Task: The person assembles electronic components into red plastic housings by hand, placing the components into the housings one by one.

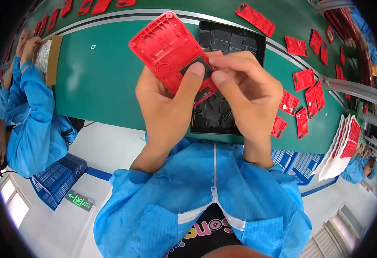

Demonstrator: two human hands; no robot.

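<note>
A red plastic phone housing (160,45), its ribbed inner side facing up, is held tilted above the bench. My left hand (165,103) grips it from below, with the thumb lying on a dark patch in its lower half. At the housing's right edge, my right hand (251,88) pinches with thumb and index finger; whatever is between those fingertips is too small or hidden to name. Beneath both hands stands a black tray (264,47) full of flat black pieces (216,109), partly covered by my hands and the housing.
Several red housings (304,79) lie to the right on the green bench (98,77); more lie beyond the metal rail (124,16). At the right edge are stacked white trays (332,150). A co-worker in a blue sleeve (35,112) reaches toward a cardboard box (55,60) at left.
</note>
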